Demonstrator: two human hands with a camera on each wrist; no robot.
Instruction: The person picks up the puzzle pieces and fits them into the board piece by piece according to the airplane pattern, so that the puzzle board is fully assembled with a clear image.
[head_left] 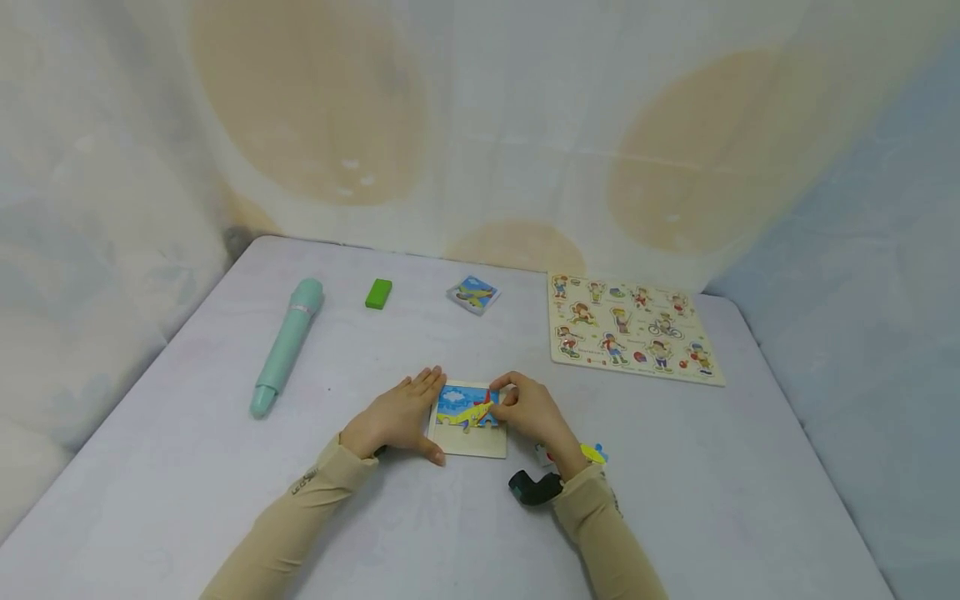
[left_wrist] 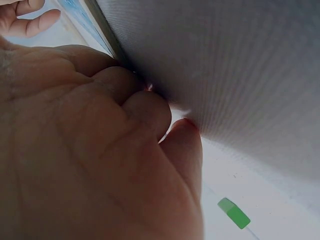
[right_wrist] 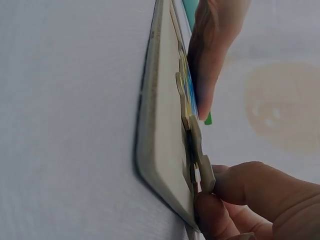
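Observation:
A small wooden jigsaw board [head_left: 471, 442] lies in the middle of the table. Its upper half carries joined pieces with a yellow plane on blue sky. My right hand [head_left: 528, 410] is at the board's right side, where thumb and finger pinch a puzzle piece [right_wrist: 208, 174]. In the right wrist view this piece stands tilted above the board, beside the fitted pieces. My left hand [head_left: 401, 414] rests along the board's left edge, fingers extended and thumb spread toward the lower corner. Loose puzzle pieces [head_left: 594, 453], partly hidden, lie by my right wrist.
A mint-green cylinder [head_left: 288, 346] lies at the left. Toward the back are a green block [head_left: 378, 293] and a small plane picture [head_left: 474, 294]. A larger wooden board with sports figures [head_left: 636, 329] lies back right. Fabric hangs behind the table.

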